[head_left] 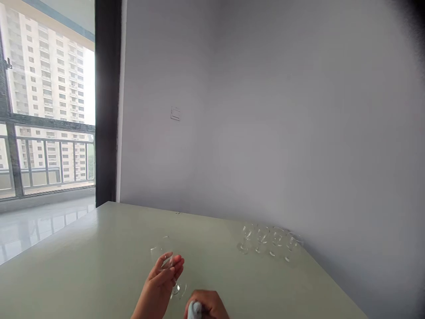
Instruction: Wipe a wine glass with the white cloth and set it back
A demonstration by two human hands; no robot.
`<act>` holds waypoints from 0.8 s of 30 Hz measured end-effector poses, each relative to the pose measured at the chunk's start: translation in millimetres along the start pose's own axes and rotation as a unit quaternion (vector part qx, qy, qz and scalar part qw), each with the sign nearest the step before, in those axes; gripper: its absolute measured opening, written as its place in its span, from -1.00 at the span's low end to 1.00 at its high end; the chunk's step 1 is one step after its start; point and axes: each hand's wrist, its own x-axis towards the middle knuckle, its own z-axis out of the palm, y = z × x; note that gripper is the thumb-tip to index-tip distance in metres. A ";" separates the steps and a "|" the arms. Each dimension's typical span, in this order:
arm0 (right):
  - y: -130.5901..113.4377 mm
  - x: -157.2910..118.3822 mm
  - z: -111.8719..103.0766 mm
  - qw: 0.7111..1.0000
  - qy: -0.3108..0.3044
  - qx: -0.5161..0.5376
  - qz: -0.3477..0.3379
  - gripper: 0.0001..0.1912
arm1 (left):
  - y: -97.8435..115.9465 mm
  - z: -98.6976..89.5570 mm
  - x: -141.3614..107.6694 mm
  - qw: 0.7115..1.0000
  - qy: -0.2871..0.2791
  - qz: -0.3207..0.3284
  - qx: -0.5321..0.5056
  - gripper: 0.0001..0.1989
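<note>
Glass (159, 251) is pinched by the left hand (162, 281), which should steady it, while what seems cloth (194, 310) is clenched by the right hand (210, 302).

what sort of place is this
Probably a room in a flat: there's a railing outside the window, a tall building beyond it, and a switch plate on the plain wall.

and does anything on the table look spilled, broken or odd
Only the small dark marks at the far edge of the table stand out, too tiny to identify. The four standing glasses and the glass in the left hand show no clear damage.
</note>
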 end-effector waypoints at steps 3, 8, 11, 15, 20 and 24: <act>-2.9 3.0 -21.3 0.991 0.133 0.034 -0.007 -0.76 | 3.6 0.8 1.6 1.000 0.007 -0.007 -0.025 -0.73; 6.2 1.0 -1.4 0.991 0.022 -0.045 -0.128 -0.82 | 2.7 13.6 -9.7 0.992 0.009 -0.089 -0.086 -0.81; 5.6 -3.8 20.7 0.994 0.043 -0.047 -0.085 -0.86 | 1.8 18.7 -16.7 0.983 -0.015 -0.137 -0.119 -0.88; -0.8 -0.7 30.2 0.985 0.140 0.103 -0.002 -0.79 | 0.5 15.2 -16.8 0.968 -0.025 -0.147 -0.201 -0.85; 11.3 2.3 34.8 0.906 0.201 0.311 0.205 -0.53 | -2.2 9.2 -11.4 0.960 -0.029 -0.117 -0.251 -0.70; 21.3 -11.3 41.2 0.907 0.164 0.280 0.268 -0.58 | 4.0 13.0 -13.4 0.960 -0.026 -0.098 -0.261 -0.71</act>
